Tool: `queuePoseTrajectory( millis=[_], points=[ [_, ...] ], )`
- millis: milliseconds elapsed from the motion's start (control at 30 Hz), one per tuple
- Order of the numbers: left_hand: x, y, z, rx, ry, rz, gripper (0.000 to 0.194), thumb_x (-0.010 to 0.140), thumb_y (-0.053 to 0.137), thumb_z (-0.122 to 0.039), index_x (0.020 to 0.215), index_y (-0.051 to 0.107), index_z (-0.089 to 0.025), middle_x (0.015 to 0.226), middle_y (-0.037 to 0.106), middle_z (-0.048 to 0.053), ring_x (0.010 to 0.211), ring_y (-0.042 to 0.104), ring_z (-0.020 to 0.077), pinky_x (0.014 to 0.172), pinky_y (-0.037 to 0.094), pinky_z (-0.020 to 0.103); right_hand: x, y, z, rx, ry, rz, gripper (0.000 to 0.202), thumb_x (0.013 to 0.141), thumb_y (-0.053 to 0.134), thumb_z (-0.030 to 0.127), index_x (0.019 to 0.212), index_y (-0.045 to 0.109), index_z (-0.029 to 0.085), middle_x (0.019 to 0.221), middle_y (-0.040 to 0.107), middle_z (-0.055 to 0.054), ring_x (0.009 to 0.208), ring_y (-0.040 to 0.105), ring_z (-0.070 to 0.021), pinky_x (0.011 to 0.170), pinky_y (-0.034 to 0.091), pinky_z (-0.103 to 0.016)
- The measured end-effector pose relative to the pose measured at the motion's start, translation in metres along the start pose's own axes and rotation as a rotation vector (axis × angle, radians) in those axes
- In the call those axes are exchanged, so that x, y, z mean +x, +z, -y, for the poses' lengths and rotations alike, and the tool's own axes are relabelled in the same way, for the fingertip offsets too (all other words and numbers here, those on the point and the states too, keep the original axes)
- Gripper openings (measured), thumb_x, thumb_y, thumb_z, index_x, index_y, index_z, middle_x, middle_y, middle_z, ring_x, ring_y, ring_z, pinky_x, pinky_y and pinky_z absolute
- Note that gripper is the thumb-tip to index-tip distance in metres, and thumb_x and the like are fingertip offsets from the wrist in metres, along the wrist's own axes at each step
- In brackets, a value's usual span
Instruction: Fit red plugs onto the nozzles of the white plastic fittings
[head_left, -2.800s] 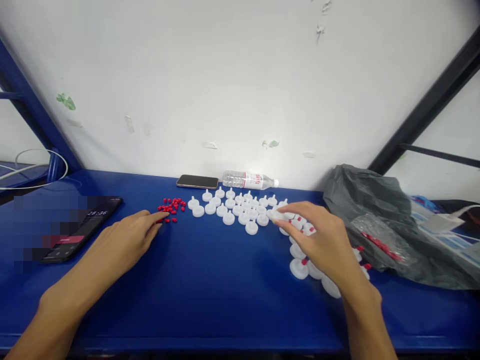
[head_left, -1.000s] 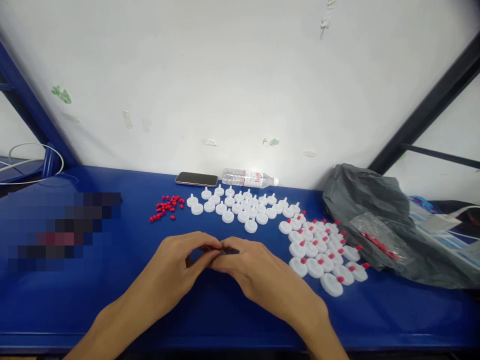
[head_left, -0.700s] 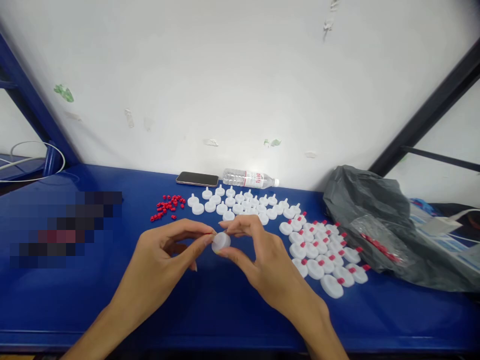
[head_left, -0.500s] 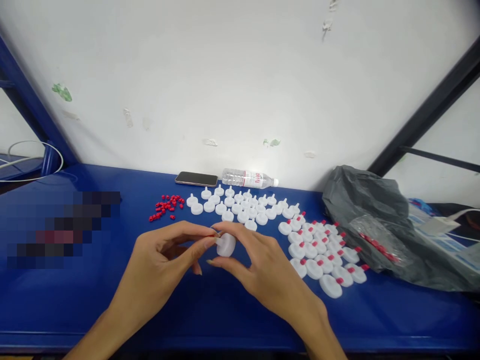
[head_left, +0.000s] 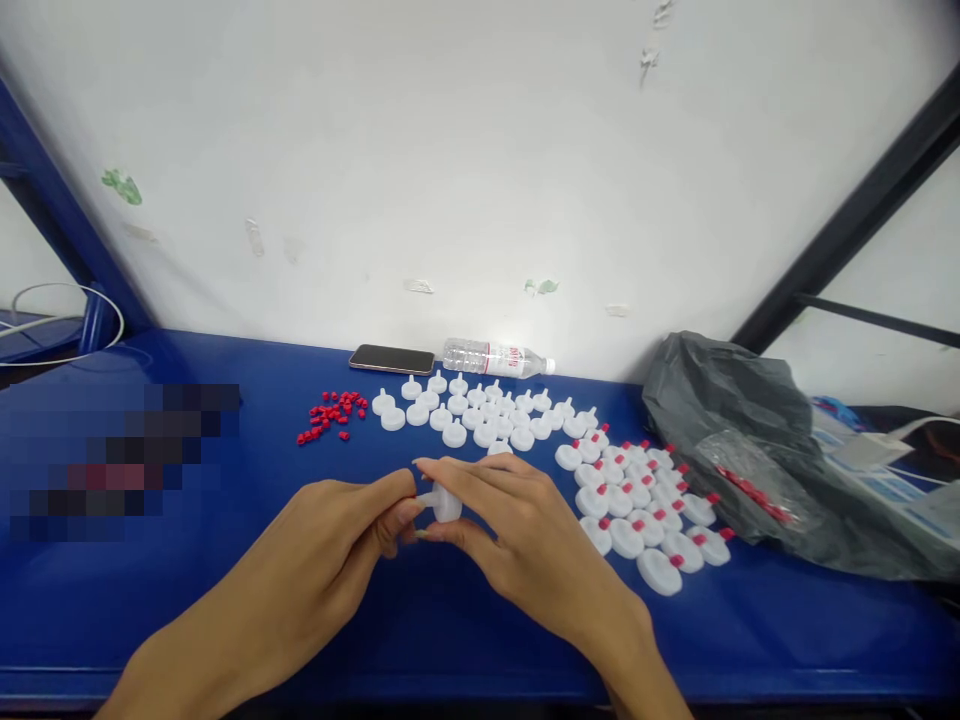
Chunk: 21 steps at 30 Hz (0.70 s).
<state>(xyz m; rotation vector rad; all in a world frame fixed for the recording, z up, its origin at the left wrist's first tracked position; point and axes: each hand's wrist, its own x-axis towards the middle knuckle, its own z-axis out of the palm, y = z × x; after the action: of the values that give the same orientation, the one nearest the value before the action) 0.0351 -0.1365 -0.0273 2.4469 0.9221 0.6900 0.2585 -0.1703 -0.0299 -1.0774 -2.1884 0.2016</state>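
Between thumb and fingers, my right hand [head_left: 517, 520] grips a white plastic spout cap [head_left: 448, 504], its thin nozzle turned to the left. My left hand [head_left: 352, 530] is pinched round the tip of that nozzle. The small red cap glimpsed in those fingertips earlier is hidden by them now. Beyond my hands stand several white spout caps [head_left: 454, 434] with bare nozzles. To the right lies a group of white spout caps [head_left: 627, 537] with red tips. Loose small red caps [head_left: 330, 412] are scattered at the left.
A phone [head_left: 392, 359] and a clear plastic bottle [head_left: 495, 358] lie along the wall. At the right, a grey plastic bag [head_left: 720, 385] carries a clear bag [head_left: 750, 485] with red pieces inside. All of it rests on the blue table [head_left: 300, 640].
My left hand has turned and closed more tightly round the nozzle tip, covering the red. The white spout cap has tipped so its nozzle points left, and both hands sit slightly lower.
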Motion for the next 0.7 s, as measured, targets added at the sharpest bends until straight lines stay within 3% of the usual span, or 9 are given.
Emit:
queuePoseTrajectory(
  millis=[133,267,533,700],
  points=[
    [0.000,0.006,0.003,-0.096,0.007,0.007,0.032,0.110,0.035,-0.029,0.089,0.059,-0.025,0.072,0.071,-0.006,0.064,0.067,0.0111,0.066,0.047,0.022,0.001,-0.002,0.001,0.025,-0.011,0.008,0.041,0.103,0.066,0.023,0.144,0.058,0.021,0.132,0.076,-0.003,0.110,0.071,-0.0196,0.102,0.051,-0.035],
    [0.001,0.008,0.004,-0.120,0.004,0.005,0.028,0.109,0.037,-0.027,0.093,0.060,-0.025,0.072,0.071,-0.006,0.066,0.069,0.0106,0.068,0.049,0.021,0.001,-0.003,0.002,0.014,-0.021,0.006,0.037,0.104,0.066,0.029,0.139,0.061,0.021,0.123,0.079,-0.004,0.105,0.073,-0.0202,0.100,0.051,-0.036],
    [-0.002,0.009,0.003,-0.204,-0.024,0.011,0.031,0.112,0.032,-0.034,0.105,0.060,-0.024,0.070,0.072,-0.005,0.063,0.069,0.0121,0.068,0.051,0.023,0.003,0.004,0.003,-0.007,-0.080,-0.032,0.037,0.104,0.066,0.026,0.139,0.061,0.014,0.118,0.079,-0.006,0.103,0.072,-0.0194,0.101,0.050,-0.033],
    [0.000,0.014,-0.005,-0.289,-0.072,-0.049,0.037,0.112,0.033,-0.039,0.093,0.061,-0.024,0.067,0.069,-0.005,0.059,0.065,0.0113,0.063,0.048,0.023,0.003,0.003,0.007,0.010,-0.056,-0.035,0.036,0.103,0.067,0.030,0.136,0.062,0.015,0.116,0.079,-0.004,0.102,0.071,-0.0189,0.099,0.051,-0.032]
  ],
)
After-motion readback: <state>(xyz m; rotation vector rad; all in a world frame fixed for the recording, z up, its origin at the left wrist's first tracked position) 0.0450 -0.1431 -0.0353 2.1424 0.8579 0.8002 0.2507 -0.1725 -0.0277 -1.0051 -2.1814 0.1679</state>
